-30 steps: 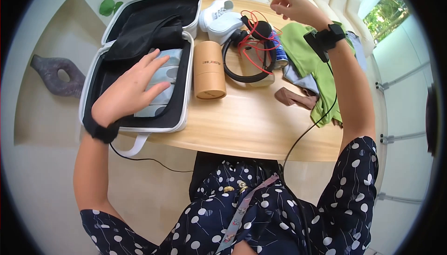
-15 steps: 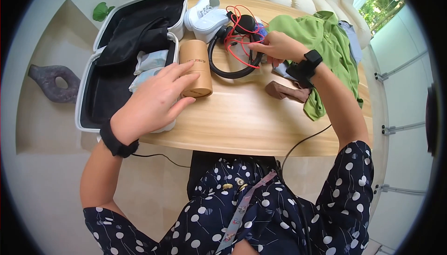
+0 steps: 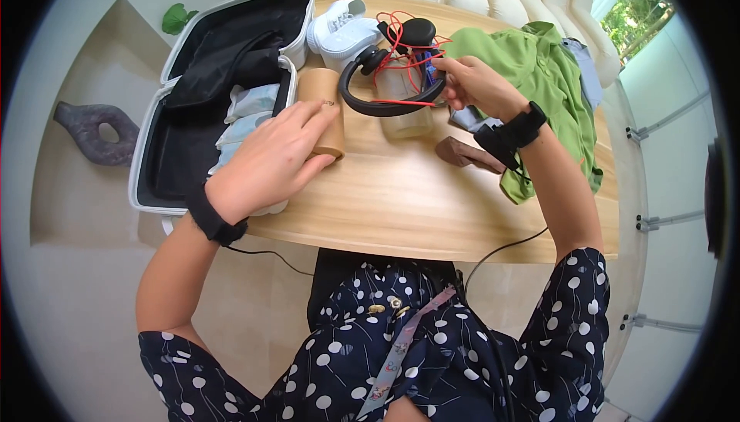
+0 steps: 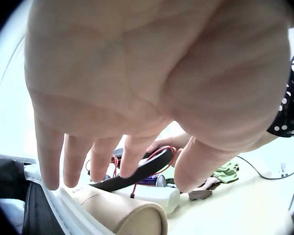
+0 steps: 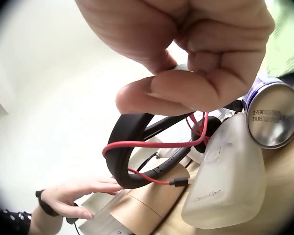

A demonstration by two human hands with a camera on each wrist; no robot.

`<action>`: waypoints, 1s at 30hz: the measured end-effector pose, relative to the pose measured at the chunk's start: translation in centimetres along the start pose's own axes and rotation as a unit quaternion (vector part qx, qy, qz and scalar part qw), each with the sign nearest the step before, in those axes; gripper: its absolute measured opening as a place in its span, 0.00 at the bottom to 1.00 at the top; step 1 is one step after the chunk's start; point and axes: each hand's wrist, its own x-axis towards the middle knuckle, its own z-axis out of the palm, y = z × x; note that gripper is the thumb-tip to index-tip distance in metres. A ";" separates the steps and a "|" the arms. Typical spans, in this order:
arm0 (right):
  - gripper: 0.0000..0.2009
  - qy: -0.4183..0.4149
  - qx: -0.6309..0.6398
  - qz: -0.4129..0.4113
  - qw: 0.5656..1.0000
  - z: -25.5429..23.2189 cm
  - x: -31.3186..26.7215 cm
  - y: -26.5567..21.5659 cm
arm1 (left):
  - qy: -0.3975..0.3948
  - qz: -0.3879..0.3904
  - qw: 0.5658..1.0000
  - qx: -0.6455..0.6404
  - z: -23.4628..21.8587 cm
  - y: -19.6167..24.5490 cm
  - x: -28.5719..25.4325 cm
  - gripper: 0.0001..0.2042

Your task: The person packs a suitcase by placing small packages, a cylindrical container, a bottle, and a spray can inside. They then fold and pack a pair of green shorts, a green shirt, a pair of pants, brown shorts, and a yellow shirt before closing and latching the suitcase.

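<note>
While right grip point(image 3: 479, 89) pinches headphones point(image 3: 348, 87) | left grip point(image 3: 271, 154) spread over tube point(image 3: 317, 85) | case rim point(image 3: 292, 83) beside it

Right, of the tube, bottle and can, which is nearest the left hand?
The tan tube, under the left hand's fingers. The frosted bottle and the can are over by the right hand, which pinches the headphones.

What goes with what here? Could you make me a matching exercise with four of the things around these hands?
Column one:
1. headphones
2. shirt
3. suitcase
4. cardboard tube

Column two:
A. tan, standing out against the paler tabletop
B. open, with a white rim
C. black, gripped by the right hand
D. green and rumpled

Right pairs: 1-C, 2-D, 3-B, 4-A.
</note>
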 end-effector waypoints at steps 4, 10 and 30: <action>0.14 -0.027 0.099 0.031 0.994 -0.2 -0.4 -0.2 | 0.072 -0.005 0.996 -0.045 0.8 0.5 2.1 0.25; 0.15 -0.076 0.168 0.037 0.982 -0.4 -0.8 -0.8 | 0.130 0.050 0.990 0.008 0.0 0.2 5.5 0.13; 0.20 0.002 -0.256 -0.318 0.913 -0.6 5.5 -0.3 | 0.222 -0.130 0.938 -0.233 -3.2 -3.8 7.5 0.13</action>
